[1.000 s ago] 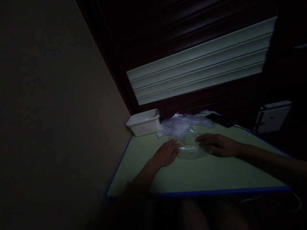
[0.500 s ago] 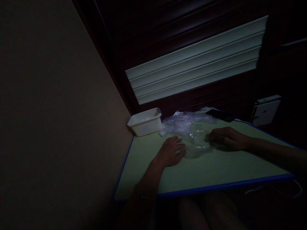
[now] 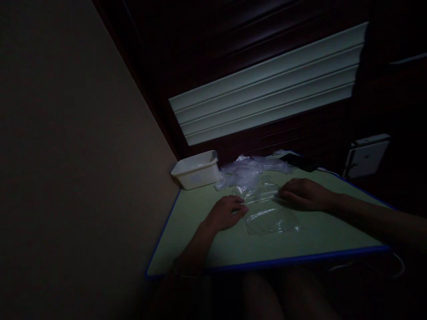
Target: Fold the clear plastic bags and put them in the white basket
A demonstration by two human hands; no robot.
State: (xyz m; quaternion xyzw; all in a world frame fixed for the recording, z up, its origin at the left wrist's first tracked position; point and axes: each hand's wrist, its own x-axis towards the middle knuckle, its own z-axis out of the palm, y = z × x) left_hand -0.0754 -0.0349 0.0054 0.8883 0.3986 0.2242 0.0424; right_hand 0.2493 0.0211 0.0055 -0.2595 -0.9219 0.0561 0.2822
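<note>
1. Clear plastic bag point(image 3: 275, 223): lies flat and creased on the green table point(image 3: 190, 242), between the two hands. Its transparency makes the outline uncertain; the long axis appears to run from the far side toward the person, slightly aslant.
2. Principal relation: the bag lies to the right of the left fingertips and to the left of, and nearer the person than, the right fingertips. Its near portion extends toward the person beyond both sets of fingertips. The right hand appears the nearer, at the edge of the bag's far half.
3. Left hand point(image 3: 223, 214): fingers loosely bent, thumb parted from the forefinger, nothing seen gripped. Fingertips are at the bag's left edge; contact cannot be confirmed.
4. Right hand point(image 3: 303, 194): fingers curled, palm down. Poor light and blur hide the tips; whether they pinch the plastic cannot be told.
5. Pile of plastic point(image 3: 248, 171): crumpled, just beyond the bag; whether the two touch is unclear.
6. White tub point(image 3: 197, 178): upright at the table's far left corner, beside the pile.
7. Dark flat object point(image 3: 298, 161): right of the pile, not identifiable.
</note>
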